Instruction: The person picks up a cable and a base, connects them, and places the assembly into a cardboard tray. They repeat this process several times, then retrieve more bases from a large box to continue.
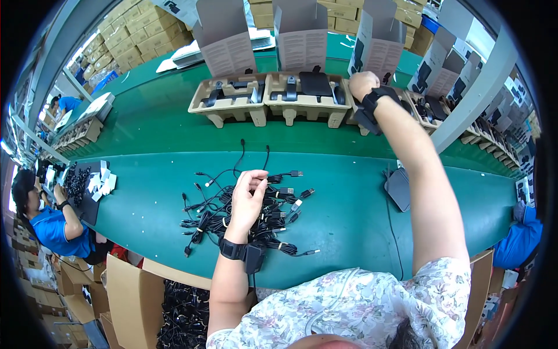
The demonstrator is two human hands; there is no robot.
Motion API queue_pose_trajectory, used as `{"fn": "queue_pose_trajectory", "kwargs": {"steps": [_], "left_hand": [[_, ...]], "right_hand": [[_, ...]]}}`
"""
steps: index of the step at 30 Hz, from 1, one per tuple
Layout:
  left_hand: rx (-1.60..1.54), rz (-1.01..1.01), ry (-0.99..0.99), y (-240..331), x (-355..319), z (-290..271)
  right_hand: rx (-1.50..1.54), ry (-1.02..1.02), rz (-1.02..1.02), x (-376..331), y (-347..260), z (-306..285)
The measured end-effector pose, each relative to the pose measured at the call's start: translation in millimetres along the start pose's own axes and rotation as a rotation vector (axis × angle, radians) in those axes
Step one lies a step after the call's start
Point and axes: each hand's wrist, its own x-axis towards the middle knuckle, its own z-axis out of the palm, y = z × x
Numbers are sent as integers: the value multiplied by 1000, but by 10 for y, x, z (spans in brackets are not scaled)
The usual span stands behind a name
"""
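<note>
My left hand [249, 196] hovers over a loose pile of black USB cables [273, 218] on the green table. Its fingers are curled toward the thumb, and cables lie right beside the fingertips. Whether one is pinched there is hard to see. My right hand [364, 86] reaches far out to a moulded pulp tray [350, 118] in the row, its fingers bent down and largely hidden behind the knuckles. Left of it, a second pulp tray [276, 104] holds a dark square piece [315, 84] and other black parts. A third pulp tray [200, 107] with black parts stands farther left.
Printed cartons [300, 46] stand open behind the trays. A grey flat device [398, 189] with a cord lies right of the cables. A metal post [479, 93] rises at right. A cardboard box [136, 299] of cables sits below the table edge. A co-worker [55, 227] sits at left.
</note>
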Motion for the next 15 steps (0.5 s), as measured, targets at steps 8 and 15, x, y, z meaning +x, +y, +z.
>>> {"fn": "queue_pose_trajectory", "kwargs": {"steps": [8,15], "left_hand": [[-43,-1,-17,-41,28,-11],[-133,-2,30,-111,8,0]], "right_hand": [[942,479,306,-188,-104,442],[1039,633,-136,-177,115,909]]}}
